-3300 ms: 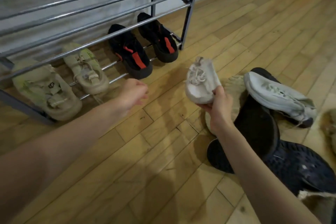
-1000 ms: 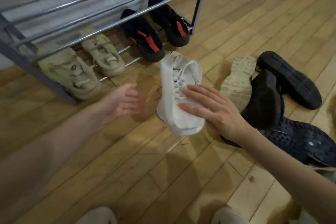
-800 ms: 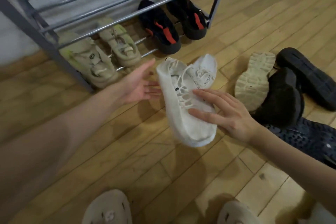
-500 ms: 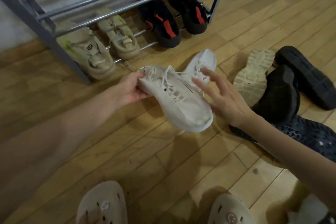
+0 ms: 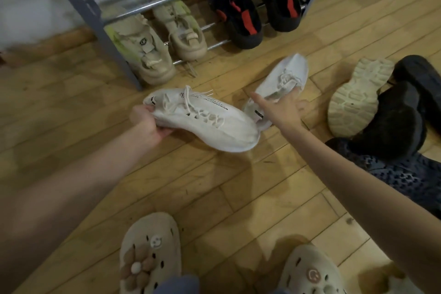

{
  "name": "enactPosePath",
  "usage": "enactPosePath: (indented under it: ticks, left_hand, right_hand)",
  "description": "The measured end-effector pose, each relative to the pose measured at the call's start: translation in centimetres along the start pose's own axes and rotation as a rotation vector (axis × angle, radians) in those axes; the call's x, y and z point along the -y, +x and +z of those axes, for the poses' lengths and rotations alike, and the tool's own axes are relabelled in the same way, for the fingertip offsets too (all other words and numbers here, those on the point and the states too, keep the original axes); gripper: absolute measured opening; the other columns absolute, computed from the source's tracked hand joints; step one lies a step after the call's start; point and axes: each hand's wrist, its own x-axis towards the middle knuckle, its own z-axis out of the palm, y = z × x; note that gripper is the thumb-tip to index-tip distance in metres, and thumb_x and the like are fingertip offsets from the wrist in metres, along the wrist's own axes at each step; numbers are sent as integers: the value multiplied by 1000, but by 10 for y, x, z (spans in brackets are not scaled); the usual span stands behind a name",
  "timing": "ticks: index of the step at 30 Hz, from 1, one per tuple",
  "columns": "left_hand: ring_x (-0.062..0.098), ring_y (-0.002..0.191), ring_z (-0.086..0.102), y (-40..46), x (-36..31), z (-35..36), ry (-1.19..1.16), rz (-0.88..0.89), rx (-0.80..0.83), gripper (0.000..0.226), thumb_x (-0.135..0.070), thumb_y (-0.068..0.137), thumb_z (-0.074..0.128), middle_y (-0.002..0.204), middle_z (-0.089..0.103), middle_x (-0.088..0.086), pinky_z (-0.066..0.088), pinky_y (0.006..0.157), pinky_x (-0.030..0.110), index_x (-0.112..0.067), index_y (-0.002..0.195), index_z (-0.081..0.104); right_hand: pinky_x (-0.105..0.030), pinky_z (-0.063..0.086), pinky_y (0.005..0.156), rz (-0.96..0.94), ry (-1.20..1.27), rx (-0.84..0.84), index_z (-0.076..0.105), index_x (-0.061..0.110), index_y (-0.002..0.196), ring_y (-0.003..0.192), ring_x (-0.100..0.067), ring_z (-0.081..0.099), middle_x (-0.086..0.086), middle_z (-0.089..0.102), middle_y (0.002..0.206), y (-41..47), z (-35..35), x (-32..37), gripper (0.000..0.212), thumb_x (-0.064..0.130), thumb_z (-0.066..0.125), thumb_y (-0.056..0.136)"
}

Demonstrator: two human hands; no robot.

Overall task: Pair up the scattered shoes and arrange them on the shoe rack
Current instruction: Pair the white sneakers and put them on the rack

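Observation:
My left hand [image 5: 148, 122] grips the heel of a white laced sneaker [image 5: 210, 124], held just above the wooden floor with its toe pointing right. Its white mate [image 5: 284, 81] lies on the floor behind it. My right hand [image 5: 279, 110] reaches to that second sneaker with fingers spread, resting on its near side. The metal shoe rack [image 5: 114, 55] stands at the top; its bottom shelf holds a beige pair [image 5: 162, 40] and a black pair with red marks [image 5: 253, 9].
At the right lie an upturned beige shoe [image 5: 355, 95], black shoes [image 5: 401, 122] and a dark blue patterned shoe [image 5: 405, 172], piled together. My feet in beige clogs [image 5: 150, 255] are at the bottom edge. Bare wooden floor lies between the clogs and the white sneakers.
The white sneaker passed from my right hand to my left, which now grips its heel. My right hand let go and moved back to the second white sneaker.

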Motion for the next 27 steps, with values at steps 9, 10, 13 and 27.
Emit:
enactPosePath:
  ticks: [9, 10, 13, 27]
  left_hand:
    - [36, 99, 57, -6, -6, -27, 116, -35, -62, 41, -8, 81, 34, 110, 57, 15, 51, 77, 50, -11, 118, 51]
    - [33, 95, 59, -8, -7, -30, 164, -18, -53, 34, -14, 80, 37, 106, 59, 13, 52, 73, 45, -14, 111, 53]
    - [26, 88, 61, -10, -8, -35, 319, 106, -26, 23, -36, 85, 43, 101, 63, 6, 51, 67, 35, -20, 95, 57]
    - [33, 93, 67, -51, -45, -7, 195, -14, 502, 27, -9, 91, 44, 121, 60, 19, 61, 66, 44, 1, 112, 57]
  right_hand:
    - [-53, 23, 116, 83, -80, -37, -9, 18, 153, 143, -41, 9, -22, 7, 152, 0, 8, 3, 124, 50, 77, 70]
    - [-53, 21, 117, 69, -81, -48, -9, 18, 153, 143, -41, 9, -22, 7, 153, -2, 5, -3, 122, 47, 76, 71]
    - [-51, 19, 117, 28, -156, -96, -4, 22, 154, 142, -43, 16, -24, 15, 151, -14, 2, -19, 114, 52, 72, 74]
    - [-47, 39, 105, -348, 205, -483, 39, 34, 141, 119, -29, 44, -10, 43, 128, -25, -57, 18, 71, 47, 63, 75]
